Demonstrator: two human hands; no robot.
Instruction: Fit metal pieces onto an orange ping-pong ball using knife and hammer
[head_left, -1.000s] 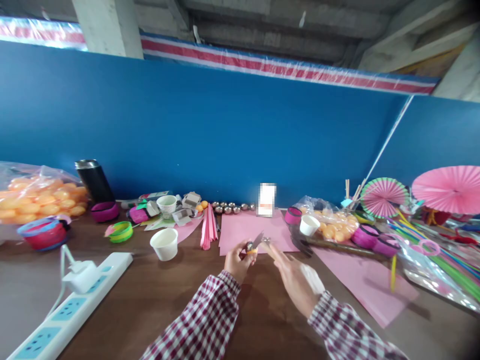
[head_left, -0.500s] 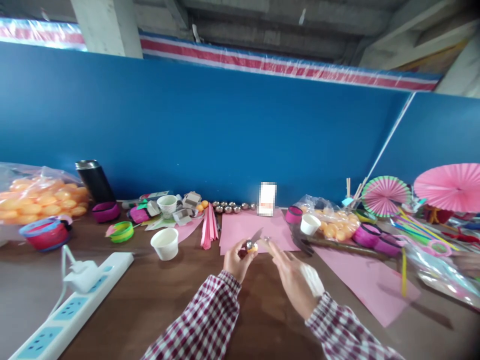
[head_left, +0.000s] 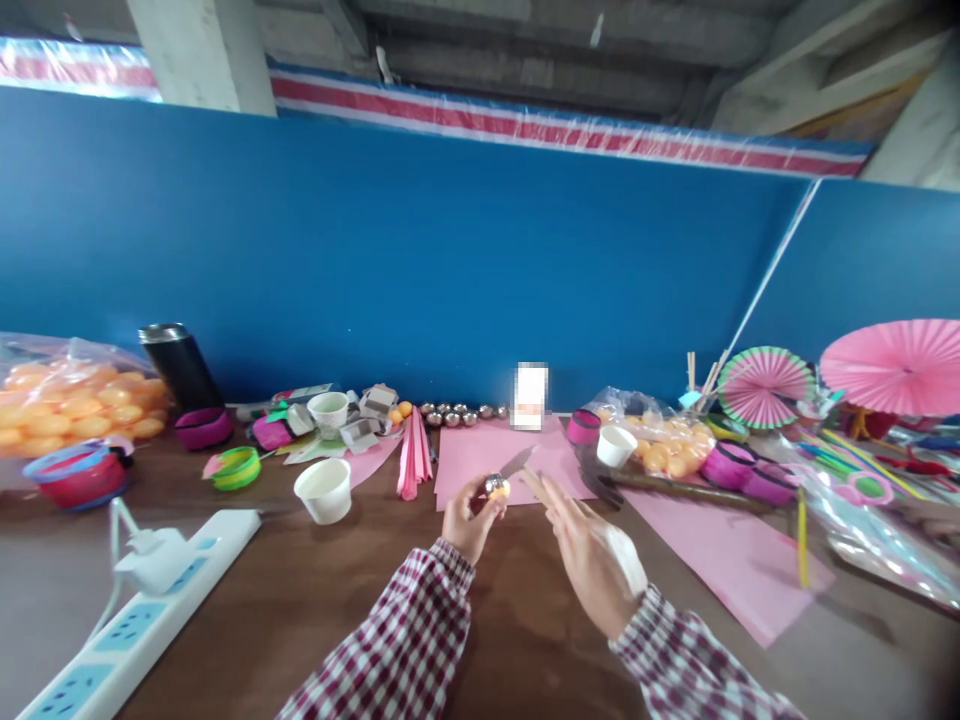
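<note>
Blue partition (head_left: 375, 230) behind brown surface (head_left: 525, 630), left hand (head_left: 465, 520) pinching silver-and-orange ball (head_left: 496, 488), right hand (head_left: 592, 555) near it, fingers together, its hold unclear, pink paper (head_left: 480, 450) on far side.

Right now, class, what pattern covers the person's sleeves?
The sleeves are checked, maroon and white, clearest in the head view.

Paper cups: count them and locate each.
3: a plain white cup left of the left hand, a patterned cup behind that cup, and another white cup beyond the right hand. Others may be hidden.
</note>
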